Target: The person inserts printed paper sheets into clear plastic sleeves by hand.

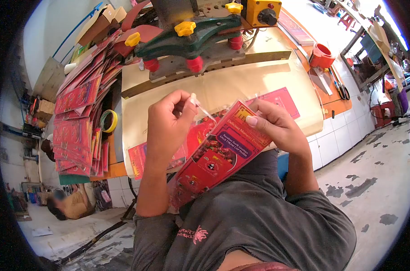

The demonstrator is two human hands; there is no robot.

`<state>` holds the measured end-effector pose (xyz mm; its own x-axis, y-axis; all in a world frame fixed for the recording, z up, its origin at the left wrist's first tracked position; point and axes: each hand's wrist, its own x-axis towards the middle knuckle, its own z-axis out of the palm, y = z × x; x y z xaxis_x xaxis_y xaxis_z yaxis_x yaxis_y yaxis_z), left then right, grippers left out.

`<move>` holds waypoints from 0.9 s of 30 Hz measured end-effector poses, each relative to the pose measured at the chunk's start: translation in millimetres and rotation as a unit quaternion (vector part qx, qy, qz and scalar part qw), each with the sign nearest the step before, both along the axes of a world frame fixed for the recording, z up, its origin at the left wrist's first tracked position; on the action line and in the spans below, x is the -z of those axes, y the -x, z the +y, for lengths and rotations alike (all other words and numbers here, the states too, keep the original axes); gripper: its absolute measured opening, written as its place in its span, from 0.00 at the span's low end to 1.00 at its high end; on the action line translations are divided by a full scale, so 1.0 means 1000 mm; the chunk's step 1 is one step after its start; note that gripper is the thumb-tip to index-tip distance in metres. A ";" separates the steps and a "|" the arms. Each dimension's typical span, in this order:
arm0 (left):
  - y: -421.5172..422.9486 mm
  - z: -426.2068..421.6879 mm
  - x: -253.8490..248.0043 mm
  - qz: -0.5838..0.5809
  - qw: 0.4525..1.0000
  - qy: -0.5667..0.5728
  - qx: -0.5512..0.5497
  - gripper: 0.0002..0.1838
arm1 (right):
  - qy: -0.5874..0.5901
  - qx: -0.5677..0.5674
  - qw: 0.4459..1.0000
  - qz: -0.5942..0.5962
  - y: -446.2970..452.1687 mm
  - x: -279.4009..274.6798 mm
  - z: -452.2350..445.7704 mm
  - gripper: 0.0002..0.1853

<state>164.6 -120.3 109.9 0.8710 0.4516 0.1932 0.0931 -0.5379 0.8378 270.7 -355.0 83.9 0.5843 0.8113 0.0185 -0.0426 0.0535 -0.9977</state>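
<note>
My right hand [284,128] grips the upper end of a long red printed packaging sheet [214,158] with clear plastic at its edges. The sheet slants down to the left in front of my shirt. My left hand [171,115] is closed in a pinch on a thin whitish plastic strip [206,111], which runs down to the sheet's upper left edge. Behind the sheet, more red printed sheets lie on the cream work surface [159,108], partly hidden by my hands; one red sheet [284,101] shows at the right.
A dark green press [191,38] with yellow knobs stands ahead. Piled printed sheets [76,131] and a yellow tape roll [108,121] are at the left. At the right lie a red tape dispenser [322,56] and scissors [341,88]. Another person [74,203] sits at far left.
</note>
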 end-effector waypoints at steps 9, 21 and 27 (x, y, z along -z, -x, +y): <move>0.008 -0.031 0.016 0.052 0.974 0.144 0.168 0.16 | -0.002 -0.008 1.000 -0.012 -0.014 0.005 0.001 0.11; 0.027 -0.021 0.035 -0.186 0.954 0.232 -0.026 0.11 | -0.039 0.032 0.998 -0.044 -0.019 -0.001 -0.010 0.12; 0.083 0.048 0.014 -0.338 0.911 0.194 -0.134 0.10 | -0.134 0.206 0.969 -0.003 -0.048 -0.001 -0.050 0.13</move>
